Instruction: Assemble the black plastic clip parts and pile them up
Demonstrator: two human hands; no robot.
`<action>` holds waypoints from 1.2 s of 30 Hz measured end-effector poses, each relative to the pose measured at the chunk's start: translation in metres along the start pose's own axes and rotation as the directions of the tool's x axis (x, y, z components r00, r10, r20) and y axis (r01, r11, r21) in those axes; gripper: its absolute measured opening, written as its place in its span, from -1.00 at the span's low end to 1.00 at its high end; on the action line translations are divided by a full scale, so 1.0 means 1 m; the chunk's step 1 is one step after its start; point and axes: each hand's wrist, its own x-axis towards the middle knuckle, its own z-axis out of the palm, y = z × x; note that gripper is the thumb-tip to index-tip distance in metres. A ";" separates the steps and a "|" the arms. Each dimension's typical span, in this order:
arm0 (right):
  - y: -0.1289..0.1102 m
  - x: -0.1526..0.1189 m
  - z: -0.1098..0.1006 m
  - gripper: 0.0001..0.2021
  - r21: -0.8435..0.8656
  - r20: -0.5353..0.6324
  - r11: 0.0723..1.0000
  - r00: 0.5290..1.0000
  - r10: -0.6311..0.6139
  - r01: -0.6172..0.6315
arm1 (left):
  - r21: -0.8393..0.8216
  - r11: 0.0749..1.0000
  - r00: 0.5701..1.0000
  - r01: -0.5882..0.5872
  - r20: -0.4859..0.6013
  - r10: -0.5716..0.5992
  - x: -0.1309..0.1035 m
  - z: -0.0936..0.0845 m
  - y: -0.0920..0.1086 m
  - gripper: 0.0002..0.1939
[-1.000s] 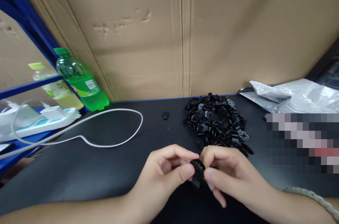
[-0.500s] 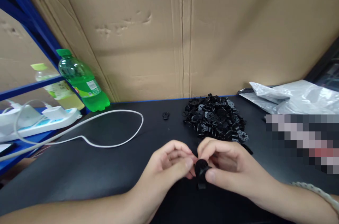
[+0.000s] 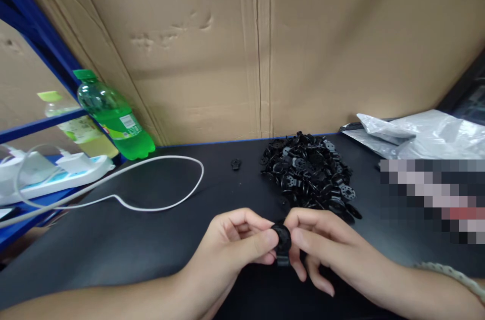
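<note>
Between my two hands is a small black plastic clip (image 3: 282,240) with a round head and a short tab pointing down. My left hand (image 3: 242,242) pinches its left edge between thumb and fingers. The thumb and index finger of my right hand (image 3: 322,242) press on its right edge, while the other fingers hang loosely below. Just beyond my hands lies a heap of similar black clips (image 3: 308,173), some with round perforated discs. A single black piece (image 3: 235,164) lies apart, left of the heap.
A white cable (image 3: 159,209) loops over the black table (image 3: 151,254) from a power strip (image 3: 76,173) at left. A green soda bottle (image 3: 121,123) and a paler bottle (image 3: 81,130) lean by the blue frame. Plastic bags (image 3: 428,133) lie at right, before a cardboard wall (image 3: 197,57).
The clip has shifted slightly left and turned in my fingers. My left thumb now rests on it, and my right hand's lower fingers have uncurled downward.
</note>
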 end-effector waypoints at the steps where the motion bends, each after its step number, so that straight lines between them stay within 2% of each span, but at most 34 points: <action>1: 0.000 0.000 0.001 -0.63 -0.013 -0.007 1.000 1.000 -0.004 0.004 | -0.004 1.000 1.000 -0.002 -0.005 0.002 -0.001 0.000 0.000 -0.79; 5: 0.001 -0.002 0.006 -0.69 -0.052 -0.072 0.999 0.997 -0.015 0.011 | 0.013 1.000 1.000 -0.003 -0.022 0.004 0.000 0.001 0.000 -0.79; 11: 0.002 -0.001 0.007 -0.75 -0.055 -0.076 0.998 0.996 -0.045 0.040 | 0.032 0.999 1.000 -0.010 -0.001 0.010 0.002 0.000 -0.001 -0.81; 22: 0.007 0.001 0.009 -0.75 -0.115 -0.126 0.993 0.992 -0.011 -0.003 | -0.076 0.995 0.998 0.064 0.016 -0.063 0.000 0.001 -0.006 -0.82; 30: 0.009 0.003 0.009 -0.80 -0.026 -0.141 1.000 0.990 0.002 -0.006 | -0.081 0.990 0.993 0.118 -0.002 -0.119 0.002 0.002 -0.005 -0.79; 36: 0.009 0.002 0.009 -0.81 -0.001 -0.130 1.000 0.991 -0.001 0.001 | -0.073 0.992 0.995 0.103 0.026 -0.101 0.004 0.000 -0.006 -0.81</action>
